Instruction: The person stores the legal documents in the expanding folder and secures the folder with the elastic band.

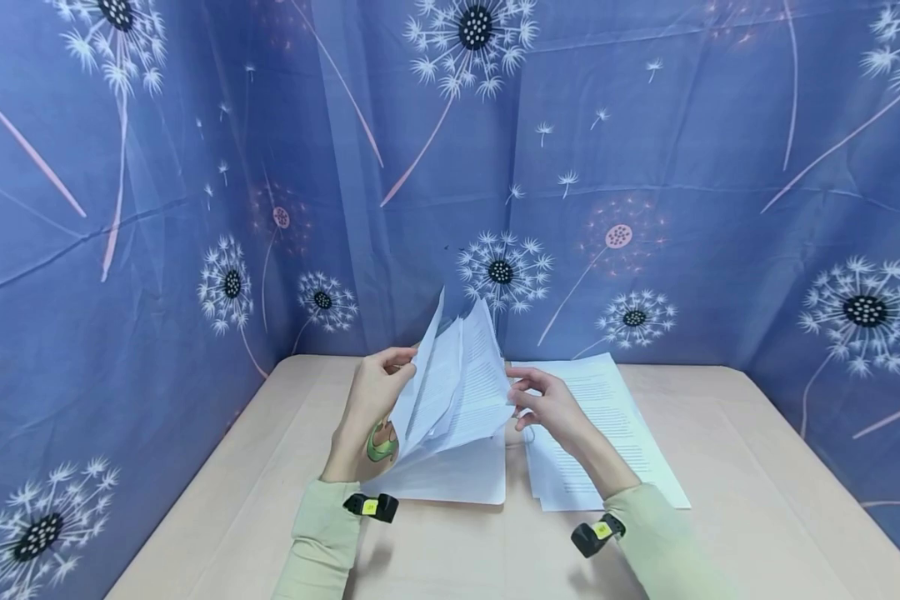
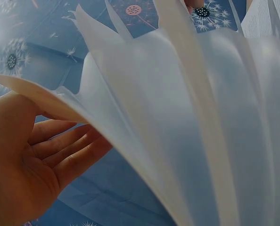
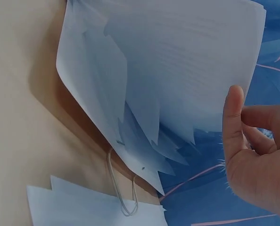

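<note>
Two hands [image 1: 373, 390] [image 1: 551, 407] pinch the booklet [image 1: 474, 396] from opposite sides.

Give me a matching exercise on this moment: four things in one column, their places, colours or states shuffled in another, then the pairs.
1. Fanned papers
2. Loose printed sheets
3. Cord
4. Backdrop

A. Blue, patterned
B. On the table, right of centre
C. Held between left grip and right grip
D. Thin, looped

1-C; 2-B; 3-D; 4-A

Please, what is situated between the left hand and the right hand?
In the head view, fanned white papers are between the left hand and the right hand.
</note>
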### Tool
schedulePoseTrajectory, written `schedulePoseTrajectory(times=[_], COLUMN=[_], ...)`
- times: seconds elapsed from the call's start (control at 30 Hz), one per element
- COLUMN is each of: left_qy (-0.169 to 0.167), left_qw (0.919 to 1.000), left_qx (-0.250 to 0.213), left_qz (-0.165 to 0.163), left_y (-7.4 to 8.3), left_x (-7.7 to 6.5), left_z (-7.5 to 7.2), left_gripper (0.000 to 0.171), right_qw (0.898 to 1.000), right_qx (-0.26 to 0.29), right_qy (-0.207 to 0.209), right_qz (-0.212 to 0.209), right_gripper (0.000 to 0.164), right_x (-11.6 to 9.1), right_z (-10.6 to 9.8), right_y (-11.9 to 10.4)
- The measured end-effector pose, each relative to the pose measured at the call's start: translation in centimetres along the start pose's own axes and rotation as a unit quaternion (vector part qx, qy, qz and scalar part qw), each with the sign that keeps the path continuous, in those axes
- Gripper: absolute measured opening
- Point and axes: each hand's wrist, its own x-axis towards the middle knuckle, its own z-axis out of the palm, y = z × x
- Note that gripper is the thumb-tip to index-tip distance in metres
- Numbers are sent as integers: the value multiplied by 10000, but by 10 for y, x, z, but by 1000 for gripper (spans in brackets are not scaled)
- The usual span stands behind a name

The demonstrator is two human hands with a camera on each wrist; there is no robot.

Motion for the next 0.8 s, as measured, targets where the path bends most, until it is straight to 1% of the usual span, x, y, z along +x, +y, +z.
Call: schedulePoseTrajectory(times=[0.17, 0.33, 0.6, 0.8], left_qy=[12, 26, 45, 37], left_qw=[10000, 10000, 10000, 10000], left_qx=[3, 25, 44, 60], left_qz=[-44, -90, 3, 24], left_y=[0, -1, 1, 1], left_x=[0, 1, 0, 0], left_z=[0, 1, 2, 2], left_gripper=[28, 28, 28, 28], right_qw=[10000, 9995, 9991, 9982], right_qx=[-60, -264, -353, -549], right_qy=[-64, -148, -182, -213], right_qz=[21, 40, 126, 94], right_gripper=[49, 49, 49, 48], right_x=[3, 6, 10, 13], right_z=[7, 14, 23, 30], right_y=[2, 1, 5, 6])
